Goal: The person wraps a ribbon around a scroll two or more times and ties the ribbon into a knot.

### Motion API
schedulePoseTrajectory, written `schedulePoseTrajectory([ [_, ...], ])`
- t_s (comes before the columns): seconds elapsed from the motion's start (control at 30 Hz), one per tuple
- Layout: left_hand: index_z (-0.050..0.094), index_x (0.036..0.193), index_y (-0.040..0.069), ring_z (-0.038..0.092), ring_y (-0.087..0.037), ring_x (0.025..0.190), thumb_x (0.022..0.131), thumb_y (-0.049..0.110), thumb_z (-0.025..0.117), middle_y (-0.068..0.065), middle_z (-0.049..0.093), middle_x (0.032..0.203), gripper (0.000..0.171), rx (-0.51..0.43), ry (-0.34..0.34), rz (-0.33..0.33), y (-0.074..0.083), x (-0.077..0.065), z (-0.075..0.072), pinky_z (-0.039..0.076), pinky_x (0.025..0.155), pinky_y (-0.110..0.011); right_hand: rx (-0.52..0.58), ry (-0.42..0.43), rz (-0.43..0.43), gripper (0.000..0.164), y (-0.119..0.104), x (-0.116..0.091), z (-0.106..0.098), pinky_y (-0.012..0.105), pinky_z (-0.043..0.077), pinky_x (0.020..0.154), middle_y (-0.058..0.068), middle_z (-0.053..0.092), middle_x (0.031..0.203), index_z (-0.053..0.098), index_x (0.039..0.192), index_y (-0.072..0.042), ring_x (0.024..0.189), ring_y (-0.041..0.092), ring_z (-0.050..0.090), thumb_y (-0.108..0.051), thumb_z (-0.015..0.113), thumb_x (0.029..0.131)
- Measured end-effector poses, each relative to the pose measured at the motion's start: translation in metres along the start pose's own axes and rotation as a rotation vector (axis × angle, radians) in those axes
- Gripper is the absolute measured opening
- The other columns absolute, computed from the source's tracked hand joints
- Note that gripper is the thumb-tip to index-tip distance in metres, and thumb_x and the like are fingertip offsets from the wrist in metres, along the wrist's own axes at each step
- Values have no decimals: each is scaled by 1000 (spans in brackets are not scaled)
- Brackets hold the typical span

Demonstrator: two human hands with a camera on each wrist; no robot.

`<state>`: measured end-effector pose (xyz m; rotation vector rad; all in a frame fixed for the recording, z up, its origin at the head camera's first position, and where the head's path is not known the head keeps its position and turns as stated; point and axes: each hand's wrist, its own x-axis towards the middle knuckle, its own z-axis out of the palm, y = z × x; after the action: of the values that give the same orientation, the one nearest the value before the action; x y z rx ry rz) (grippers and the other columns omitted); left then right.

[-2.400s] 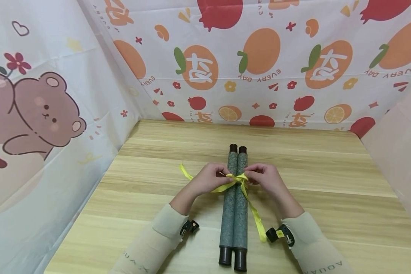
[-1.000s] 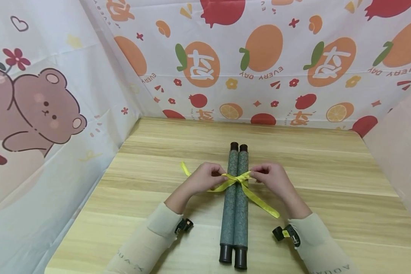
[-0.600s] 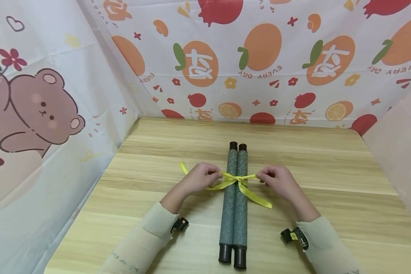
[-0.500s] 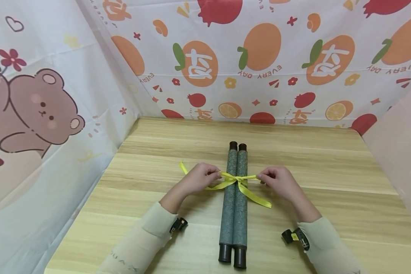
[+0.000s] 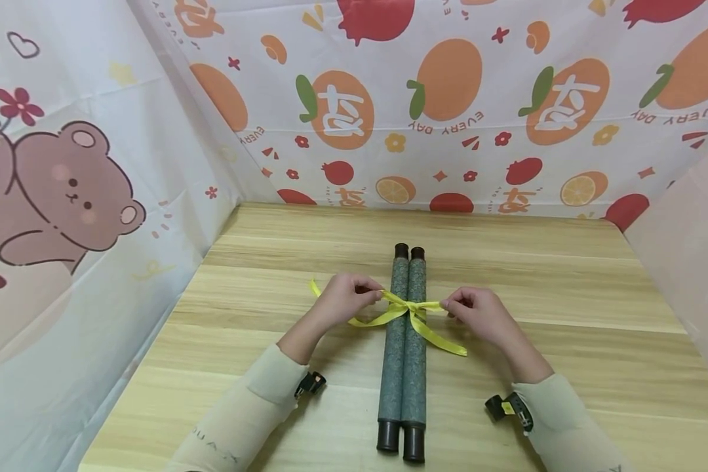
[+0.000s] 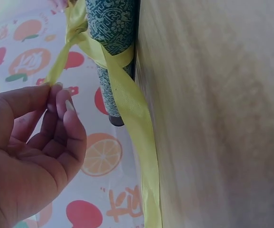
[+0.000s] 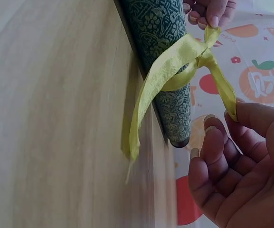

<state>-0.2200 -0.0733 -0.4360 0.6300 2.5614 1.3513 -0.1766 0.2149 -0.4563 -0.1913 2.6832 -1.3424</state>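
Two green patterned scrolls [image 5: 394, 367] with dark end knobs lie side by side on the table, pointing away from me. Around their middle runs a yellow ribbon [image 5: 439, 341], knotted on top with a loop to each side. My left hand [image 5: 343, 303] pinches the left loop between thumb and forefinger. On the other side my right hand [image 5: 478, 313] pinches the right loop the same way. One loose tail trails to the lower right; another passes under my left hand, as the left wrist view shows with the ribbon [image 6: 134, 114] hanging past the scroll [image 6: 110, 28].
The wood-grain table [image 5: 566, 367] extends on both sides of the scrolls. A fruit-print cloth [image 5: 448, 157] stands behind it, and a bear-print cloth [image 5: 177, 216] hangs along the left. Small black cameras sit at both wrists.
My hands have moved apart from close to the knot, drawing the loops out to each side. The right-hand tail has swung outward. Most recently my left hand has risen slightly.
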Motion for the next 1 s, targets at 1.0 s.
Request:
schedulePoseTrajectory([
  [1.0,67,88,8,55,-21,99,90,16,61,-10,62,108,10,214,-82,-52,-3,-4,-7,48,89,-45,-42,-31,51,29,24,-5,-14,29,44,50,10,60,75,65,88,-9,60,19,49,-35,55,94],
])
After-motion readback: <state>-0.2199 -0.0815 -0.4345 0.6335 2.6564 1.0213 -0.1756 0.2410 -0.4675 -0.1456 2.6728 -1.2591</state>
